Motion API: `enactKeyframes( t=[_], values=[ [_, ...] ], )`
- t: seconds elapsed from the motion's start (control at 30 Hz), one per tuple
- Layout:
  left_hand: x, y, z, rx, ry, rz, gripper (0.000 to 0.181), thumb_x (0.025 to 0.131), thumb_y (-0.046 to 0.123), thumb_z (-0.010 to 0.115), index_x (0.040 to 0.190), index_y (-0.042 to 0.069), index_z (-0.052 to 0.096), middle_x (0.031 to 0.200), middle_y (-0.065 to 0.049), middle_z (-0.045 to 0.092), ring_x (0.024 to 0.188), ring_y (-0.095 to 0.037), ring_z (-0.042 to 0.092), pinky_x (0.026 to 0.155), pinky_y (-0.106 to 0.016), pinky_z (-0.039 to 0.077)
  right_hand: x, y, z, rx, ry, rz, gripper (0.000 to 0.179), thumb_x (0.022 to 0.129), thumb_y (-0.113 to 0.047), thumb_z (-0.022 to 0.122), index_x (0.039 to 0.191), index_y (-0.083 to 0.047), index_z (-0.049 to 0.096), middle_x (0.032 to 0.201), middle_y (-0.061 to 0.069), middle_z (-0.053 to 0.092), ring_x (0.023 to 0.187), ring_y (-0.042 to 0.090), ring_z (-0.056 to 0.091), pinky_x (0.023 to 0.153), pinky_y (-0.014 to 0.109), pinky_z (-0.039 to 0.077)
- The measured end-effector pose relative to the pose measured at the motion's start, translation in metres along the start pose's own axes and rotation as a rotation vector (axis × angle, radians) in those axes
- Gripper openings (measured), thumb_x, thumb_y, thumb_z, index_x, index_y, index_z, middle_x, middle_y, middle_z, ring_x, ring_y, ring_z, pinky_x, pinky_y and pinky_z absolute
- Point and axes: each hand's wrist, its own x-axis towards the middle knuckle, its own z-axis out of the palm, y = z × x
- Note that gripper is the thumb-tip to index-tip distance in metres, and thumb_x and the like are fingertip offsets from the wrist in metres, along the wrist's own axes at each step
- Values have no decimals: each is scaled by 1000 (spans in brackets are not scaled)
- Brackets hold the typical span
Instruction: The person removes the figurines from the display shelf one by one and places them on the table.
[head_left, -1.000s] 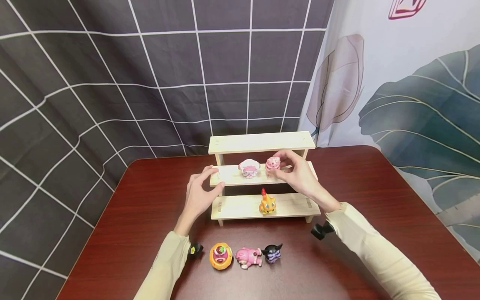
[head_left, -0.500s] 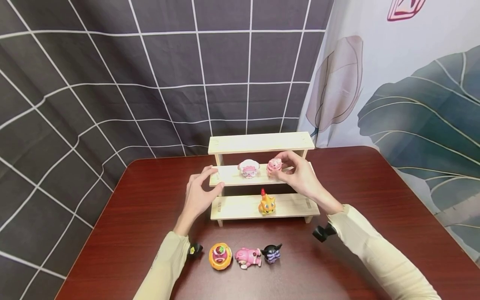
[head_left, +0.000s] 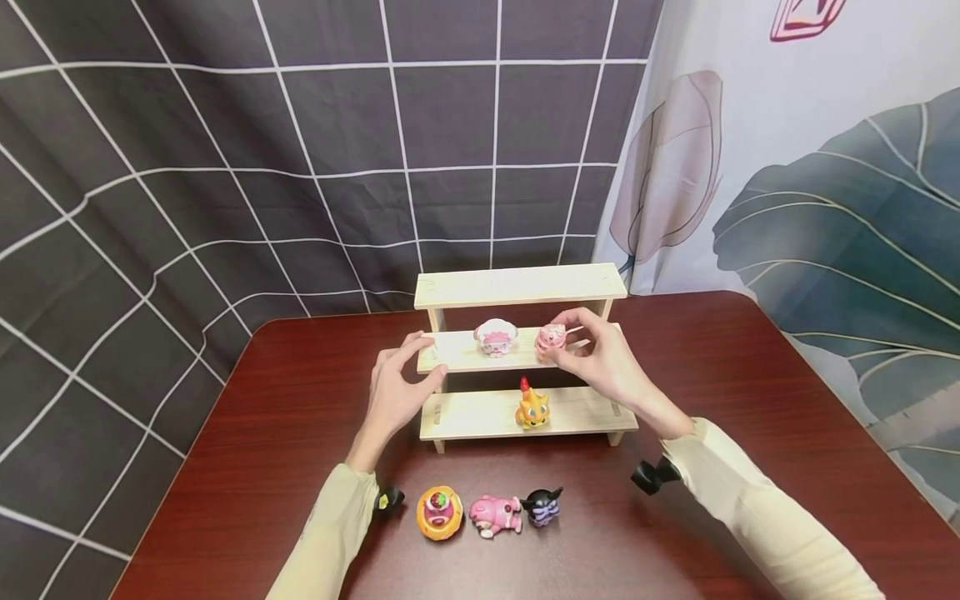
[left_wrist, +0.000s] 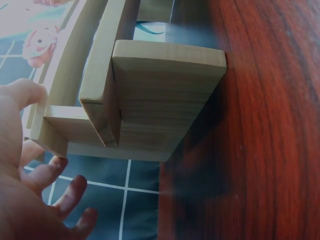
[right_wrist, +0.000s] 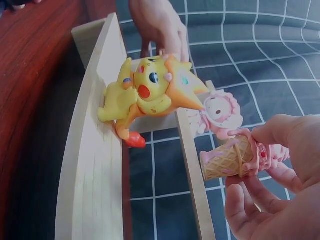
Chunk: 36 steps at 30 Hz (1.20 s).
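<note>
"My left hand (head_left: 392, 387) is spread wide, thumb and fingers either side of the middle shelf (head_left: 456, 351) at its left end."

"Moved it?"

"No, it's just where it was a second ago. So is the white toy (head_left: 495, 337), next along."

"And the right hand (head_left: 603, 362)?"

"Gripping the pink cone (head_left: 551, 336) between thumb and fingers, at the right part of that shelf. I've slid it slightly right, so its gap from the white toy is wider."

"Is it standing on the wood?"

"It's upright, but I can't tell whether it touches."
</note>
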Motion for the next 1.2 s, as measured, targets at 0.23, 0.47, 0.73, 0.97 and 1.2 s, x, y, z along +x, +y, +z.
enactKeyframes(
  t=[0.23,0.47,0.73,0.97,1.2],
  values=[
    [0,0,0,1,5,3,42,83,27,80,123,17,72,139,-3,60,107,-27,49,86,-47,38,-6,-1,-2,-4,-11,1,33,82,7,76,111,1,62,104,13,67,88,27,67,69,27,53],
    [0,0,0,-1,7,6,42,83,27,80,123,18,72,138,-1,60,106,-27,50,85,-46,39,-15,-3,-4,-10,-6,7,34,83,4,77,113,0,62,105,12,67,89,26,68,70,26,54],
    [0,1,0,-7,4,8,42,83,27,80,123,17,72,139,-4,60,107,-28,50,85,-47,39,-26,-8,-5,-24,10,5,36,81,3,79,113,-2,64,104,10,67,87,24,67,67,24,52],
    [0,1,-1,-8,11,14,42,83,26,81,122,16,72,138,-4,61,107,-34,51,84,-47,39,-35,-10,-7,-59,32,-11,38,77,3,83,110,-3,65,99,7,66,80,20,63,63,24,48],
    [0,2,0,-8,9,9,41,83,26,80,122,16,72,138,-4,61,106,-30,50,85,-47,39,-46,-8,-7,-76,33,-26,39,76,5,83,109,-4,64,93,4,66,71,16,59,62,23,49]
  ],
)
